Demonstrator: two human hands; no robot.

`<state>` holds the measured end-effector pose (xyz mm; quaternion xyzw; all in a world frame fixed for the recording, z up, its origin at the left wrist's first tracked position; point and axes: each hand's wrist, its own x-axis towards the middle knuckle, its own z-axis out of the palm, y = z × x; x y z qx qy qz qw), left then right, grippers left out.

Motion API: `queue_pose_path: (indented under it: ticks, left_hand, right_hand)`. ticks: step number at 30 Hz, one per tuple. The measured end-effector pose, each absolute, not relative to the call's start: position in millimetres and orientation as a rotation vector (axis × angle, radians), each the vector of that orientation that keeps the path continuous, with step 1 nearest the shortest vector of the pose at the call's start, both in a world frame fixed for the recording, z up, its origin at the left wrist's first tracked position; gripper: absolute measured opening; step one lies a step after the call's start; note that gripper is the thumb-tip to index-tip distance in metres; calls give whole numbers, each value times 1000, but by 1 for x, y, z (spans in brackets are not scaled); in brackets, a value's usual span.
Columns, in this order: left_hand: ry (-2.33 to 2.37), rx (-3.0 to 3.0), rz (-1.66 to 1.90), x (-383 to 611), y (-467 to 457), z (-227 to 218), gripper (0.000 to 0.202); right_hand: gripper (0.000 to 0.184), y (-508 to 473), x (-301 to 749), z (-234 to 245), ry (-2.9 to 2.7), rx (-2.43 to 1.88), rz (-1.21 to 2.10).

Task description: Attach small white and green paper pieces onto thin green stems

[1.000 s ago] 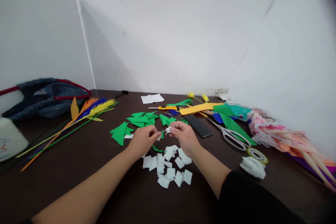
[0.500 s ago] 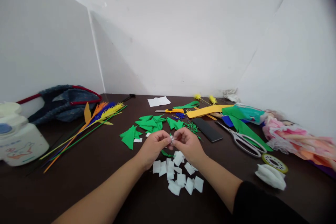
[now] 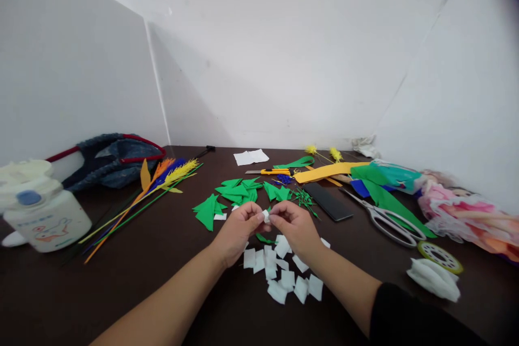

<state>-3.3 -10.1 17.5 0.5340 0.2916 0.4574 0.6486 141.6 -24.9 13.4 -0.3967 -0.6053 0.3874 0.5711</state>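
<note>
Between the fingertips of my left hand (image 3: 242, 228) and my right hand (image 3: 295, 225) is a small piece of white tissue (image 3: 266, 216). Both hands are closed, thumbs and fingers pinching it from either side. White tissue squares (image 3: 287, 281) lie scattered on the dark table just below the hands. Cut green paper pieces (image 3: 237, 191) are spread beyond my left hand. Past my right hand lies a bunch of thin green strips (image 3: 305, 200). A small green scrap (image 3: 264, 239) shows on the table beneath the fingers.
At left stand a white bottle (image 3: 48, 221) and yellow, orange and blue craft stems (image 3: 150, 189). A yellow utility knife (image 3: 272, 172) lies behind the green pieces. To the right are a black flat slab (image 3: 327, 203), scissors (image 3: 391, 221), a tape roll (image 3: 440, 257) and a folded white wad (image 3: 433, 279).
The view has turned slightly left, so everything sits further right. More of the white tissue now shows between my fingertips, and both hands still hold it.
</note>
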Motion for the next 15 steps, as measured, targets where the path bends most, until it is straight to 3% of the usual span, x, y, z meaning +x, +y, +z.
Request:
queue_pose_path:
  ticks: [7,15]
  left_hand:
    - [663,1253,1066,-2,-10,17,23]
    - [735,1356,1067,-2,-5,15,25]
  right_hand:
    - [6,-22,141,12,-1468,-963,1013]
    - [8,-23,144,17,-1491,-1038,914]
